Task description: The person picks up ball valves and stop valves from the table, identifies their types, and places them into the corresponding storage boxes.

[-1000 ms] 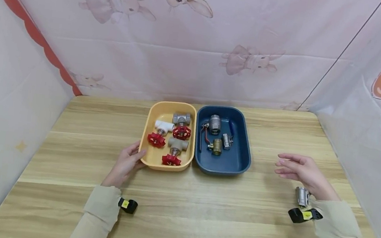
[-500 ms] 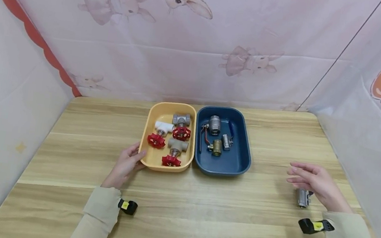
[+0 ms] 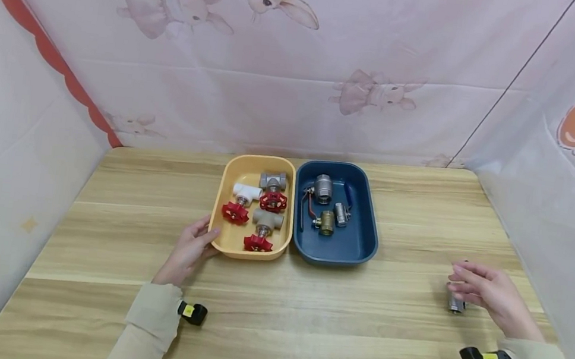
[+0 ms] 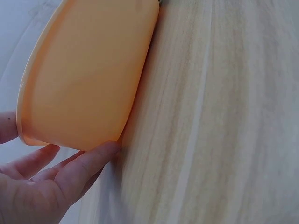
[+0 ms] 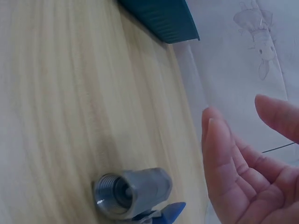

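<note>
My left hand (image 3: 187,254) grips the near left corner of a yellow tray (image 3: 223,242). The left wrist view shows the thumb at the tray's rim and the fingers against its outer wall. On the right, my right hand (image 3: 494,295) hovers over a silver ball valve (image 3: 457,306) lying on the table, partly covering it in the head view. From the right wrist, the valve's threaded opening and blue handle (image 5: 173,212) are visible. The right fingers are loosely bent, apart from the valve, holding nothing.
Inside the yellow tray lie several gate valves with red handwheels, one of them white (image 3: 247,192). A blue tray (image 3: 332,257) stands against its right side, holding a brass ball valve (image 3: 326,223) and silver ones (image 3: 323,189). Printed cloth walls (image 3: 274,112) border the table.
My right hand has moved right and toward the near edge, and now hangs over the silver ball valve. The left hand stays at the yellow tray.
</note>
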The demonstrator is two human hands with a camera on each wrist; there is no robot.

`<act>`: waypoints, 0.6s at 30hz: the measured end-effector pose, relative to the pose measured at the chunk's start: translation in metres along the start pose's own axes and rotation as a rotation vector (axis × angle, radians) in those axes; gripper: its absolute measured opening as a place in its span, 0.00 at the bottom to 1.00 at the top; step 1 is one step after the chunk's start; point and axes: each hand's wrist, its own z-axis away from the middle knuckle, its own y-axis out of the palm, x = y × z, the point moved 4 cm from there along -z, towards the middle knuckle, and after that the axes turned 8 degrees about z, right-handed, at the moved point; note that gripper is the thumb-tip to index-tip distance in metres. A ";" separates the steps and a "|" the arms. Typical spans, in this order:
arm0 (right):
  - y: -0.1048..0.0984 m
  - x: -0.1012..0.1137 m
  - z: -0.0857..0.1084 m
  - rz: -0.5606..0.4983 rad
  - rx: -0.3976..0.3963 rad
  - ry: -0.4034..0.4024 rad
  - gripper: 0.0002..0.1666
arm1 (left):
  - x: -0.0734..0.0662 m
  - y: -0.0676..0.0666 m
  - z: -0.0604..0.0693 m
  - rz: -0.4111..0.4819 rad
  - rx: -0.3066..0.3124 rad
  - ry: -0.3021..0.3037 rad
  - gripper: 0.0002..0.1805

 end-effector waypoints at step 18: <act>-0.012 -0.043 0.005 -0.078 -0.120 0.169 0.16 | -0.007 0.005 0.007 -0.010 0.007 0.006 0.33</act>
